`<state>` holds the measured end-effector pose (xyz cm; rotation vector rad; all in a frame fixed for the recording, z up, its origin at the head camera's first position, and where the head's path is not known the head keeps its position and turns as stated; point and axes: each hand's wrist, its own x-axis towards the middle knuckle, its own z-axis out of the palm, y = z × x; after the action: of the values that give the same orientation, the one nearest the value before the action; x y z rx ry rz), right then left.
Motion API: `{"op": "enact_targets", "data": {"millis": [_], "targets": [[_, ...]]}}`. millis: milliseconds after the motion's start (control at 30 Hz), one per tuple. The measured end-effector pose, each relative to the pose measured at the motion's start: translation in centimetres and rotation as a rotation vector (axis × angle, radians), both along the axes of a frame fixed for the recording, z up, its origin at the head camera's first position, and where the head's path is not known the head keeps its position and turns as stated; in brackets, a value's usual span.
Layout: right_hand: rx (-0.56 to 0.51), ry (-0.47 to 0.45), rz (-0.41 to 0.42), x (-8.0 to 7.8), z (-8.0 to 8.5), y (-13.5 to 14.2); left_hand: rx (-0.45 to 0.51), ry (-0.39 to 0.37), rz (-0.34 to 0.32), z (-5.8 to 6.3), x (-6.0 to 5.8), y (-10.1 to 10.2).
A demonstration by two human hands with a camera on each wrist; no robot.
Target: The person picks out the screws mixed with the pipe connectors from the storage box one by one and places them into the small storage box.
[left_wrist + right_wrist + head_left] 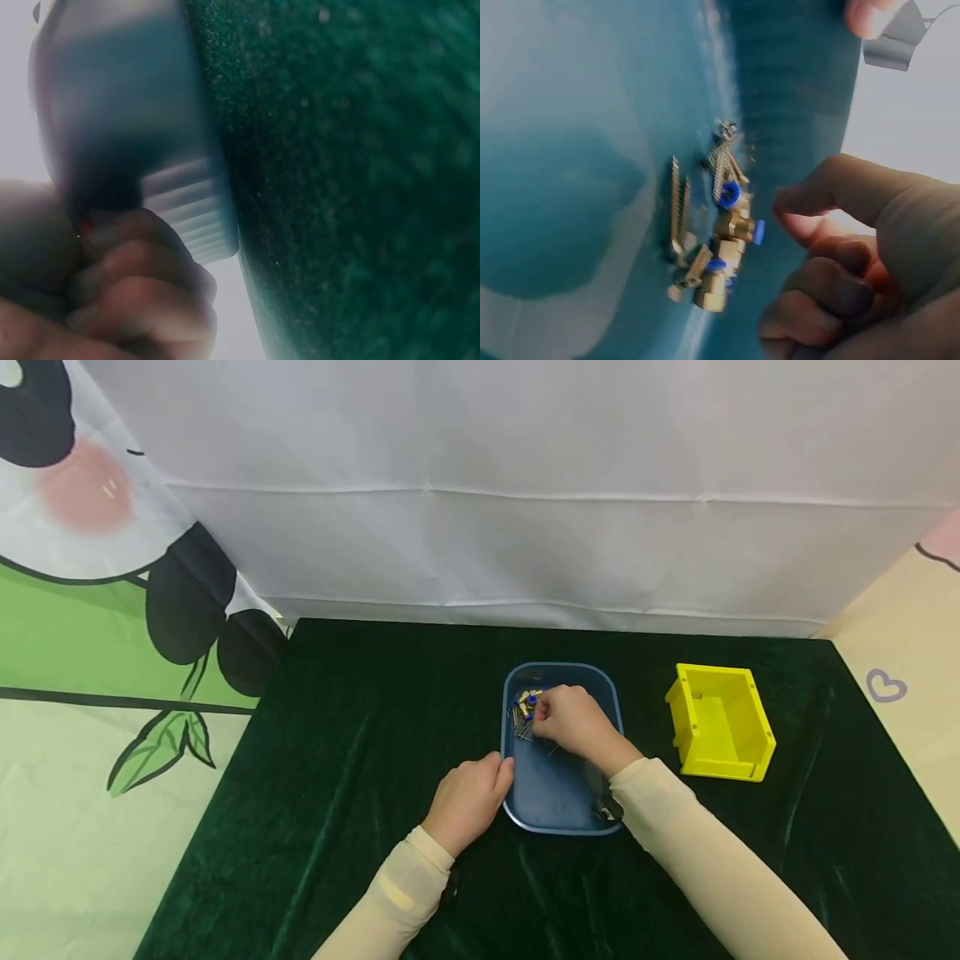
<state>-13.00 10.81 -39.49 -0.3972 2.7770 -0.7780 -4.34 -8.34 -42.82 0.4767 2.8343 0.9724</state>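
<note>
A blue tray [555, 793] lies on the table, and my left hand [472, 793] grips its left rim. In the left wrist view the curled fingers [146, 296] press against the tray's side [120, 97]. Above the tray's upper left part is my right hand [577, 722], beside a small pile of brass fittings with blue collars [731, 240] and several metal screws [679, 210]. Its fingers [825, 277] are curled, thumb and index finger close together near the fittings. No object shows between them; part of the fingertips is hidden.
A yellow bin [750, 770] stands right of the tray, with a small metal piece [697, 696] inside. Dark green velvet [375, 710] covers the table. A pale cloth wall [525, 560] rises behind it, with printed cloth at both sides.
</note>
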Motion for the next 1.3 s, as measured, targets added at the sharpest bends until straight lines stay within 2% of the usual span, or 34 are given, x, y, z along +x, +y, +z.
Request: {"op": "enact_targets", "data": {"millis": [133, 267, 533, 867, 1100, 1300], "targets": [[0.017, -0.013, -0.007, -0.2, 0.2, 0.0, -0.004, 0.026, 0.009, -0.1, 0.1, 0.0], [0.001, -0.061, -0.027, -0.3, 0.0, 0.4, -0.004, 0.017, 0.009, -0.1, 0.1, 0.1], [-0.017, -0.154, 0.042, -0.1, -0.8, 0.3, 0.011, -0.027, -0.004, 0.1, 0.0, 0.1], [0.018, -0.172, 0.039, -0.2, -1.5, -0.3, 0.031, -0.039, -0.017, 0.0, 0.1, 0.0], [-0.085, -0.103, 0.007, 0.0, -0.8, 0.8, 0.019, -0.042, -0.019, 0.1, 0.1, 0.2], [-0.258, -0.126, -0.096, 0.1, 1.1, 1.7, -0.006, 0.011, 0.000, 0.1, 0.0, 0.1]]}}
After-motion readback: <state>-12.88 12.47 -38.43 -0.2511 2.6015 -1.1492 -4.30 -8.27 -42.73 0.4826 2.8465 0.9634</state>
